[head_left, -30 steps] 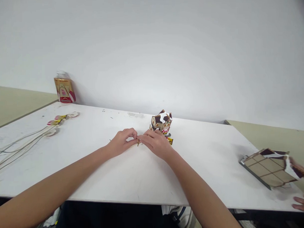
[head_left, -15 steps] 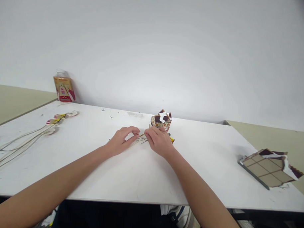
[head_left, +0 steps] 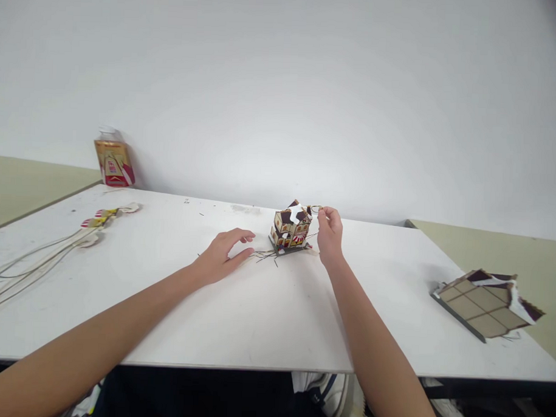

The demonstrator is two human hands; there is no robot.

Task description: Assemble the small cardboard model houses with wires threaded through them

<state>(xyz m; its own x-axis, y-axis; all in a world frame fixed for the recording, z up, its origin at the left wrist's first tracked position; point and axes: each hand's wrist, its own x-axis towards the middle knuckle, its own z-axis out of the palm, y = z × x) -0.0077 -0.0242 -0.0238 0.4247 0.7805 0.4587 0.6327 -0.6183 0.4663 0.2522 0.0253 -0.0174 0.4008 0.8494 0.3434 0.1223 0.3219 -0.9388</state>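
Note:
A small model house [head_left: 292,227] with a brown and white roof stands on a dark grey base in the middle of the table. Beside its right wall, my right hand [head_left: 330,234] is raised, thumb and fingers pinched on a thin looped strand [head_left: 315,208] at roof height. Where the strand's other end goes is too small to tell. To the left of the house, my left hand [head_left: 226,252] hovers low over the table with thumb and fingers apart. Several thin loose strands [head_left: 263,255] lie between that hand and the house.
A second model house [head_left: 487,304], seen from its plain tiled side, stands at the table's right edge. On the left lie long thin strands [head_left: 39,255] with yellow and red-striped pieces [head_left: 97,219]. A gold and red bottle [head_left: 114,162] leans at the wall.
My right hand has moved right and up from in front of the house to beside its roof, with a thin strand in its fingers. My left hand has barely moved; its fingers are further apart.

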